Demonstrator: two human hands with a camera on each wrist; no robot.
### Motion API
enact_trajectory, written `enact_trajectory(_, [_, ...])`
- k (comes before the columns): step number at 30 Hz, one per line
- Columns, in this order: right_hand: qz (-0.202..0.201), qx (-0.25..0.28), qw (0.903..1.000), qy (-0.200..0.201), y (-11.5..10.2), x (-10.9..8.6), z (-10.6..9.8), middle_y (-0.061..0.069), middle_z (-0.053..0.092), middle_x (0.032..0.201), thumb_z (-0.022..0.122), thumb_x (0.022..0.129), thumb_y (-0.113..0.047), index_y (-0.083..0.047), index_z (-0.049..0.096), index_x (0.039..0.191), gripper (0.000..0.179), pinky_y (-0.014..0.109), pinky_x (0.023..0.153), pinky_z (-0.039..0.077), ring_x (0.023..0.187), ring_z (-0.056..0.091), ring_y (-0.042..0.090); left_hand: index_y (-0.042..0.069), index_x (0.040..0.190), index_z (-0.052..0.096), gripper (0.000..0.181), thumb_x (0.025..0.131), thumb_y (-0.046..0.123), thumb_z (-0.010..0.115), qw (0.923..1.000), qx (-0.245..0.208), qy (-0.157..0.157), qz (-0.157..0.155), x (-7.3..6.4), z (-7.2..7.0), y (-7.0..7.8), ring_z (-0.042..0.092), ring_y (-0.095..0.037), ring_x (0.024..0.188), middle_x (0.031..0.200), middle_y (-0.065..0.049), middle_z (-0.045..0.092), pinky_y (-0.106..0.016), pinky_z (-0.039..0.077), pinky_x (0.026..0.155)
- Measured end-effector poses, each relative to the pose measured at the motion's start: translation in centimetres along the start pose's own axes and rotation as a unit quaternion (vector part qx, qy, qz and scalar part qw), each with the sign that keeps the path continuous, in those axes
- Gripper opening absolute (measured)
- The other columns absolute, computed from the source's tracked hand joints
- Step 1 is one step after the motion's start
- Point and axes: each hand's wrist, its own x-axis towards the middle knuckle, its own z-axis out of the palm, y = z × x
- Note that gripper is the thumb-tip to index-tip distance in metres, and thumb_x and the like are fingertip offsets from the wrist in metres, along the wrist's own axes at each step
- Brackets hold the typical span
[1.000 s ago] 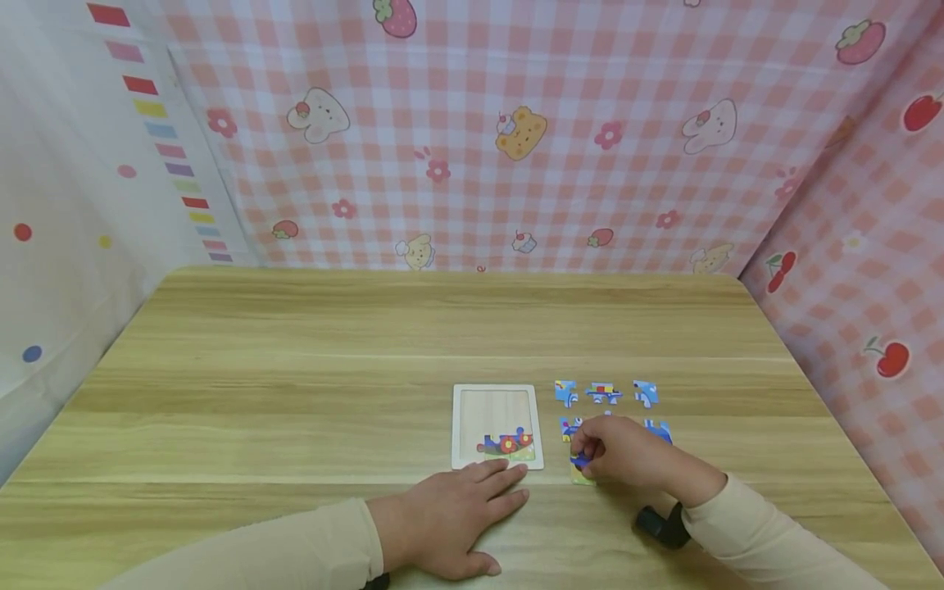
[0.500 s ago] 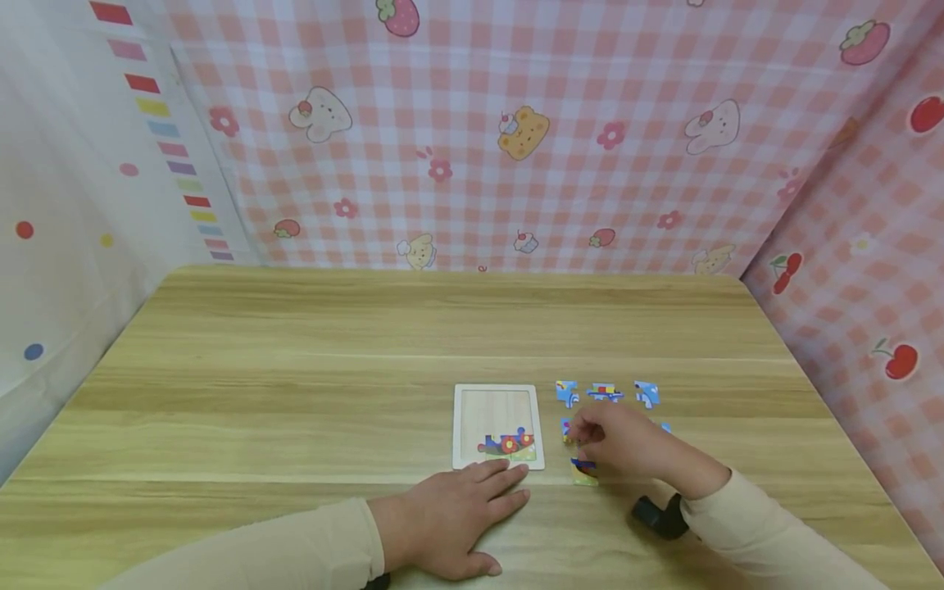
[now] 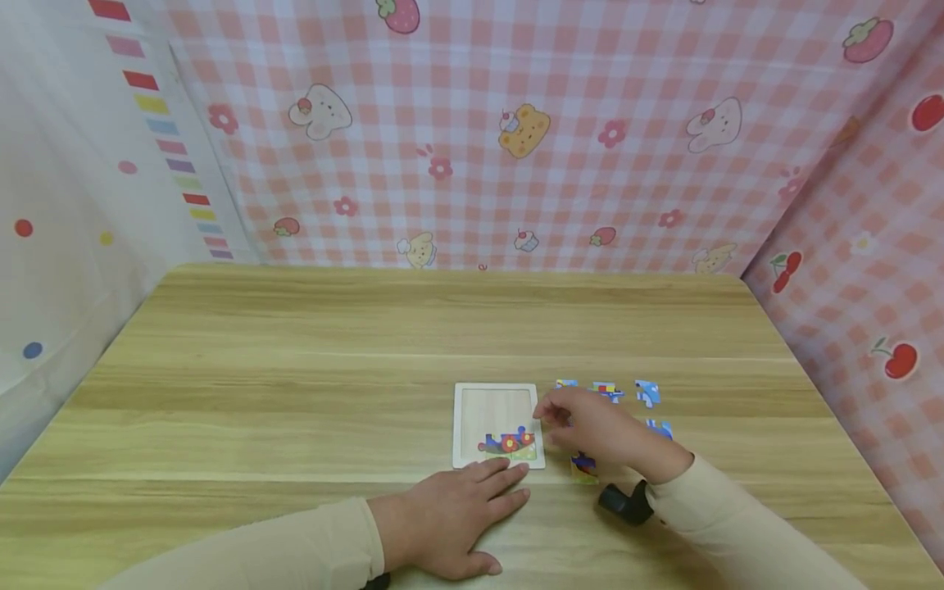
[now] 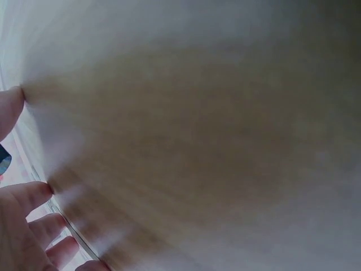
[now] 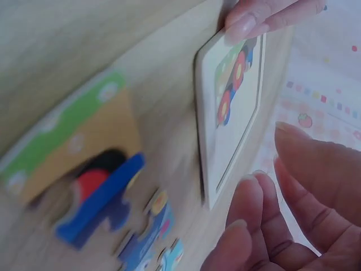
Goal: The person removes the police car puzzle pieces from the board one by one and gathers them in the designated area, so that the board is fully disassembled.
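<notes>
Head camera looks forward and down over the table [image 3: 295,369]; both wrist cameras sit very close above it, the right sharing the puzzle tray [image 5: 225,113] [image 3: 460,426].

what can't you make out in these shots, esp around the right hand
- Head view: the right hand covers whatever its fingertips hold; a puzzle piece in its grip cannot be confirmed.
- Right wrist view: loose puzzle piece blurred, print unclear.
- Left wrist view: table smeared; left hand cut by the edge.

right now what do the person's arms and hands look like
Both arms wear long, plain beige sleeves reaching the wrists. The left hand and right hand are bare, no rings or gloves visible. A small black device is strapped under the right wrist.
</notes>
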Motion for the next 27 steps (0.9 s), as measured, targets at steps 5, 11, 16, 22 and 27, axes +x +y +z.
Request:
enact_trajectory(5, [0.001,0.011,0.9999,0.001,-0.5,0.7,0.5,0.000,0.060,0.089,0.069,0.085,-0.001,-0.005,0.065,0.104,0.020,0.029,0.074,0.047,0.082,0.053,0.013,0.016,0.149,0.038,0.072,0.092,0.060,0.048,1.0000,-0.003,-0.006,0.000,0.1,0.0,0.0,0.028,-0.021,0.143,0.157,-0.005,0.028,-0.029,0.035,0.109])
enact_trajectory(11, [0.003,0.007,1.0000,0.004,-0.9,1.7,1.2,0.000,0.061,0.089,0.069,0.084,-0.001,-0.004,0.066,0.104,0.021,0.029,0.075,0.048,0.082,0.054,0.012,0.016,0.148,0.039,0.072,0.092,0.059,0.049,1.0000,0.005,-0.002,0.002,0.1,0.1,0.0,0.029,-0.021,0.142,0.156,-0.005,0.029,-0.029,0.035,0.109])
enact_trajectory(16, [0.008,0.002,0.9999,-0.010,-1.5,2.3,1.3,-0.001,0.062,0.089,0.071,0.083,-0.003,-0.007,0.067,0.105,0.023,0.030,0.076,0.048,0.081,0.054,0.011,0.016,0.148,0.039,0.072,0.092,0.059,0.048,1.0000,0.006,0.000,0.004,0.0,0.1,0.0,0.029,-0.020,0.142,0.156,-0.005,0.030,-0.029,0.035,0.109])
enact_trajectory(22, [0.002,0.027,0.9991,-0.033,-1.8,3.0,1.8,0.002,0.063,0.093,0.071,0.082,-0.001,-0.005,0.068,0.103,0.021,0.030,0.076,0.048,0.080,0.055,0.012,0.015,0.148,0.039,0.072,0.092,0.059,0.048,0.9999,0.013,0.002,0.007,0.1,0.0,0.0,0.031,-0.020,0.142,0.156,-0.006,0.030,-0.029,0.034,0.109])
enact_trajectory(27, [-0.012,0.015,0.9986,-0.048,-1.9,3.3,2.4,0.001,0.064,0.093,0.074,0.083,-0.005,-0.005,0.068,0.101,0.020,0.029,0.075,0.048,0.078,0.055,0.011,0.015,0.148,0.039,0.072,0.092,0.060,0.047,0.9999,0.012,0.001,0.012,0.1,0.1,0.0,0.030,-0.020,0.142,0.156,-0.006,0.030,-0.029,0.034,0.109])
